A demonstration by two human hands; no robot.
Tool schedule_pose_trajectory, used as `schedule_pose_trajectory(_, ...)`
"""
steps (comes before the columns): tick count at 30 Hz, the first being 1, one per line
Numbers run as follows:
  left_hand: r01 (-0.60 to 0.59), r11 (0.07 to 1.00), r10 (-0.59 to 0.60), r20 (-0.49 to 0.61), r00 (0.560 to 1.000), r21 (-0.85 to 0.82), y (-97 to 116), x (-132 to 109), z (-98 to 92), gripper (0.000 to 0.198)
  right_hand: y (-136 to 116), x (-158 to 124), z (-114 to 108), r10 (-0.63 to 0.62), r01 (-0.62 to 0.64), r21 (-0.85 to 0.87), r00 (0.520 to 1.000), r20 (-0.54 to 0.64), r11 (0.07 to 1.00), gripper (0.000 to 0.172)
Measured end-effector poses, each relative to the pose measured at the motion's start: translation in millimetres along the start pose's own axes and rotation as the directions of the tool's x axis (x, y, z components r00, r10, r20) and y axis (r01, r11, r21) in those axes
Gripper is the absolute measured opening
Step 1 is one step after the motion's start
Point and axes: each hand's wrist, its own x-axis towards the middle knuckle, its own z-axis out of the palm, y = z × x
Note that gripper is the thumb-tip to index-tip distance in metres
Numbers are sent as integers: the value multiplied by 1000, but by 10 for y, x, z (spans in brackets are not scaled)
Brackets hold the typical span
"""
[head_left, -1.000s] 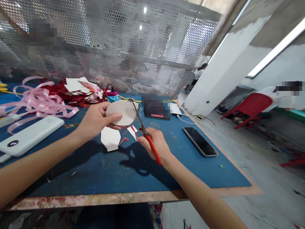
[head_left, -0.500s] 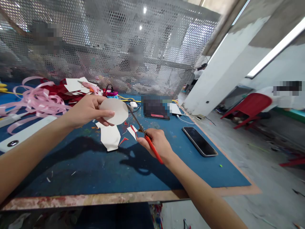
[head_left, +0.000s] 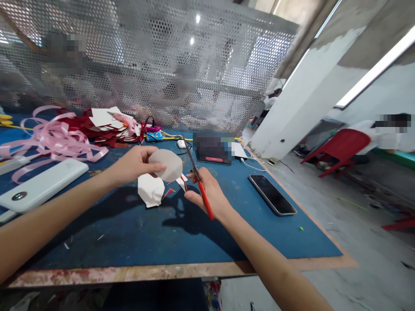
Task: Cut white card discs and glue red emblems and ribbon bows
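My left hand [head_left: 138, 165] pinches a pale, roughly round paper piece [head_left: 169, 166] by its left edge, above the blue table mat. In my right hand [head_left: 209, 192] is a pair of scissors [head_left: 202, 188] with orange-red handles, its blades pointing up and away. The blades stand just right of the paper piece, with a small gap between. Below the held piece lies a white many-sided paper piece [head_left: 150, 192] on the mat. Small red and white offcuts [head_left: 168, 193] lie beside it.
Pink ribbon [head_left: 61, 138] and a stack of white cards [head_left: 108, 121] lie back left, near a white power bank [head_left: 45, 183]. A tablet [head_left: 212, 149] stands at the mesh partition [head_left: 145, 65]. A phone [head_left: 272, 194] lies right. People sit beyond the mesh and by a red chair [head_left: 340, 149].
My left hand has moved right and slightly toward me with the paper piece. The scissors have turned more upright, and their blades have come away from the paper's edge.
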Motion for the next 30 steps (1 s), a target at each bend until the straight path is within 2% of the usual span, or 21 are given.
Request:
schedule_pose_trajectory(3,13,1000,-13,26,1000,-14,-65,-36,138,27,31,-8,44,-29,28,30,999,30,999,59)
schedule_pose_trajectory(7,16,999,-18,-50,999,-44,-114,-78,232,29,66,-25,71,-20,18,50,999,46,999,55)
schedule_pose_trajectory(13,29,996,-42,-154,987,-84,-273,-36,240,29,151,-12,68,36,-38,20,993,114,999,51)
schedule_pose_trajectory(17,40,998,-47,-154,987,-52,-376,-45,288,22,172,-11,59,85,-83,-22,984,154,996,51)
schedule_pose_trajectory(22,52,994,-67,-163,984,-98,-446,-79,358,22,210,-8,40,97,-88,-67,983,154,994,54)
schedule_pose_trajectory(30,28,997,-39,-167,985,-69,-472,-52,303,26,206,-3,9,96,-81,-89,978,187,993,58)
